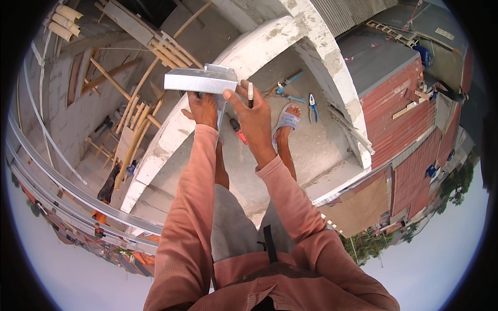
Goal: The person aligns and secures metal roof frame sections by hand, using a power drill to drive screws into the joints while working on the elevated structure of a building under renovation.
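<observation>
A silvery metal channel (199, 80) is held up in front of me, with a narrower metal strip running down behind my hands. From below, my left hand (202, 110) grips the channel, its fingers partly hidden under the metal. My right hand (251, 116) is at the channel's right end, thumb against the edge. Between its fingers is a marker (250, 95) with a white end and a dark body. On the concrete beneath lie blue-handled pliers (313, 108), another blue-handled hand tool (287, 88) and a red-and-black tool (238, 130), partly hidden by my right hand.
A rough white concrete beam (155, 155) curves round the ledge where I stand, my sandalled foot (287, 122) near the pliers. Bamboo poles (136, 140) stand lower at left, beside long metal rails (78, 189). Red corrugated sheets (358, 114) lie beyond the right edge.
</observation>
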`<state>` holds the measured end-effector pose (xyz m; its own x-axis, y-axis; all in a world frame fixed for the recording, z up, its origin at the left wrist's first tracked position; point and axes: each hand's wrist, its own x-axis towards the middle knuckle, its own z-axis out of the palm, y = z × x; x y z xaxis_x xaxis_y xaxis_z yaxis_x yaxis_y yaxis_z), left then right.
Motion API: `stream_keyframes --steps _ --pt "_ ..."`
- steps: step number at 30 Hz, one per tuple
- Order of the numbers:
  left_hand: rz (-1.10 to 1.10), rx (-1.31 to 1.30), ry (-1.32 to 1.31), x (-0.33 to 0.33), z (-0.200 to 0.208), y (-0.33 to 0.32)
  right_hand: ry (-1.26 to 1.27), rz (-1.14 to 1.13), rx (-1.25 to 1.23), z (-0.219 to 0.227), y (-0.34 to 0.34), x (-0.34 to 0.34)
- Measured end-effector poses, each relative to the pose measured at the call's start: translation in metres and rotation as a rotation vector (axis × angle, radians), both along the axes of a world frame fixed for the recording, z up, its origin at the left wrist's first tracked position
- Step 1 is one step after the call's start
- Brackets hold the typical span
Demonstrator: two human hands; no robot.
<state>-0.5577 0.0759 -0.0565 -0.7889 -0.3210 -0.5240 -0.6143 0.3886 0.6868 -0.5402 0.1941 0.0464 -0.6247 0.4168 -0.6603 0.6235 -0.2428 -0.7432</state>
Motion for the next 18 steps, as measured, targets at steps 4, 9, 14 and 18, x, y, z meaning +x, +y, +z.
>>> stream_keyframes --steps 4,9,14,18 --pt "0.047 0.1 0.043 0.002 0.003 -0.001 -0.023 0.057 -0.1 0.006 0.001 -0.007" --pt "0.054 0.257 0.089 0.006 -0.014 -0.013 -0.072 0.089 -0.115 0.01 0.0 -0.012" --pt "0.025 0.232 0.029 0.003 -0.002 -0.003 -0.097 0.074 -0.129 0.015 0.005 -0.012" --pt "0.032 0.092 0.046 0.004 -0.01 -0.021 -0.189 0.117 -0.198 0.026 0.001 -0.019"
